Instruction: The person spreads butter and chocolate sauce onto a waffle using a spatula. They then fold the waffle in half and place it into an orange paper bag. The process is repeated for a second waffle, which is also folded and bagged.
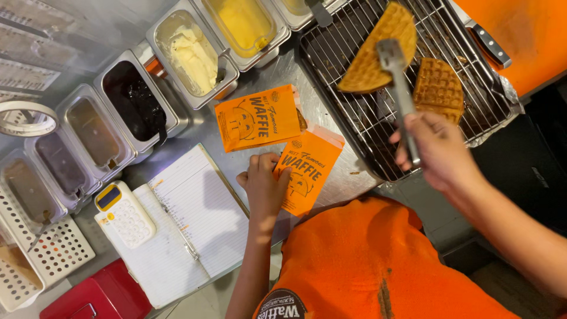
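My right hand (440, 150) grips metal tongs (397, 82) that pinch a folded golden waffle (377, 50), lifted over a wire rack (354, 112). A second, square waffle (438, 90) lies on the rack to the right of the tongs. My left hand (264, 184) rests on the steel counter and pinches the edge of an orange paper sleeve (306, 171). Another orange sleeve (258, 118) lies just beyond it, with a bit of waffle showing at its open end.
Steel topping tubs run along the back: dark sauce (133, 100), pale cream (192, 56), yellow filling (242, 20). An open lined notebook (189, 224) and a white calculator (125, 214) lie at left, a red box (94, 295) below. A knife (487, 41) lies on an orange board.
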